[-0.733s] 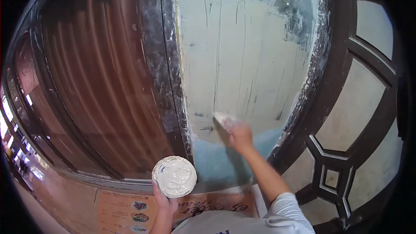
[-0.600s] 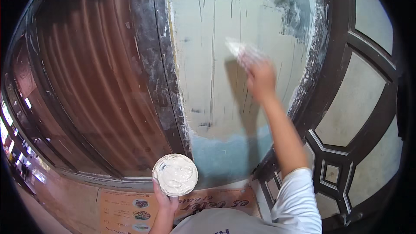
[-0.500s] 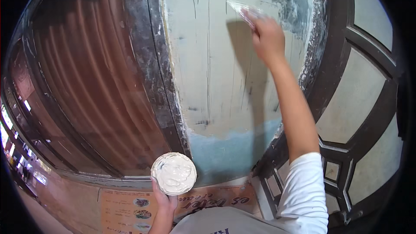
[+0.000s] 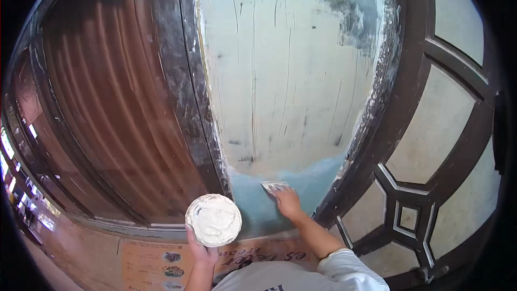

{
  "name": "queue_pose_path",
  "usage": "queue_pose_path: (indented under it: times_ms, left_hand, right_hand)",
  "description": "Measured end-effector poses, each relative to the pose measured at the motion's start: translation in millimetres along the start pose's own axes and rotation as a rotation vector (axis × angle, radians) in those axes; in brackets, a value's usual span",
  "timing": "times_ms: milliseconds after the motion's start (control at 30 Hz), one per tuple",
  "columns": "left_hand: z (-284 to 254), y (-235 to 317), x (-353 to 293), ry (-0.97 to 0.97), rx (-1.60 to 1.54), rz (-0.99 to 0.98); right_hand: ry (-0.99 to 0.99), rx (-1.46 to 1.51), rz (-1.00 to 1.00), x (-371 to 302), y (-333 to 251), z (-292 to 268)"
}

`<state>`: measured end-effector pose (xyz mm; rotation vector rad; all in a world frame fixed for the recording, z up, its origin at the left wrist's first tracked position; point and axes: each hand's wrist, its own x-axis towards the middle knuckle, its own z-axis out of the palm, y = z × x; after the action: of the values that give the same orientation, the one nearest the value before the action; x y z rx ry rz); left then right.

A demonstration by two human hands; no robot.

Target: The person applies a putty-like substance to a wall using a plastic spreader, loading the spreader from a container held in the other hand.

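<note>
My left hand (image 4: 203,249) holds a round tub (image 4: 189,214) from below and the side. Thick off-white paste (image 4: 218,221) fills it, with some smeared around the rim. My right hand (image 4: 287,200) grips a flat, pale, paste-smeared scraper (image 4: 273,186) low on the wall, where the beige coat meets bare blue-green paint (image 4: 250,196). Above it, the wall panel (image 4: 307,81) carries a beige layer with several dark vertical streaks. A grey patch (image 4: 358,16) shows at its upper right. Whether the scraper's edge touches the wall, I cannot tell.
A dark, paint-spattered frame (image 4: 188,75) borders the panel on the left, beside a glazed pane with brown curtain folds (image 4: 118,113). On the right stands a dark door (image 4: 406,124) with pale inset panels. An orange printed banner (image 4: 145,256) lies on the floor below.
My right hand has swept down with the scraper from the upper wall to the lower edge of the beige coat. The tub in my left hand stays nearly in place.
</note>
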<state>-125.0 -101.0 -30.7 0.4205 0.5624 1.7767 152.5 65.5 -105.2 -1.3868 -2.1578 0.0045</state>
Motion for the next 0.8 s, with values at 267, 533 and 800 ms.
queue_pose_path:
  times_ms: [267, 533, 800]
  left_hand:
    - [-5, -4, -1, 0.044, -0.002, -0.019]
    - [-11, -3, 0, 0.018, -0.007, 0.005]
    - [-25, 0, -5, 0.080, -0.042, 0.042]
  right_hand:
    - [0.585, -0.184, -0.346, 204, -96, -246]
    - [0.858, -0.483, -0.472, 329, -138, -328]
    - [-0.122, -0.266, -0.017, 95, -93, -13]
